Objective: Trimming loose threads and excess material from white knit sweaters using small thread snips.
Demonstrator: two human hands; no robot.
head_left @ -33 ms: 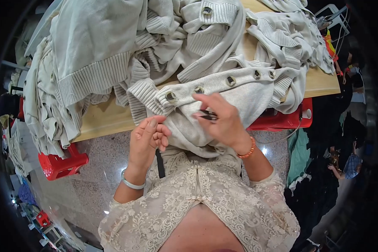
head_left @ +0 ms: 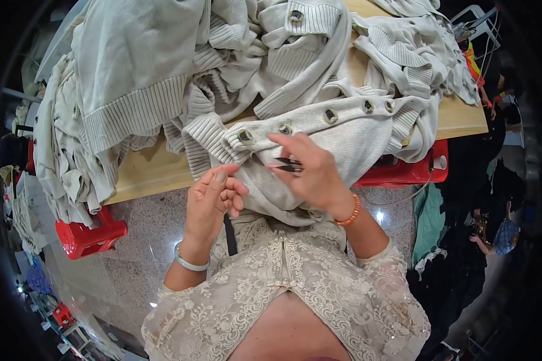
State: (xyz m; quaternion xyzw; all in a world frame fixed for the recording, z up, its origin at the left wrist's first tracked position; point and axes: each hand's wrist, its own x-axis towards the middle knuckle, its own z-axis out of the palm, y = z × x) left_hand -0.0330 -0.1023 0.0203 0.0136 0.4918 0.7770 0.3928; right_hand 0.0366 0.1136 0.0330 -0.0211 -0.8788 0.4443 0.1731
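Observation:
A cream knit cardigan lies over the near edge of the table and hangs toward my lap, its ribbed button band facing up. Several dark buttons run along that band. My right hand is closed around small dark thread snips, whose pointed tips face left above the knit. Just left of them, my left hand has thumb and forefinger pinched together beside the band's ribbed end, the other fingers curled. Anything in that pinch is too fine to make out.
More cream knitwear is heaped across the wooden table. Red plastic stools show below the table's edge on both sides. Dark cloth and a green piece lie at the right, where other people are partly visible.
My right hand has shifted slightly left with the snips, closer to my left hand. My left hand and the cardigan have hardly moved.

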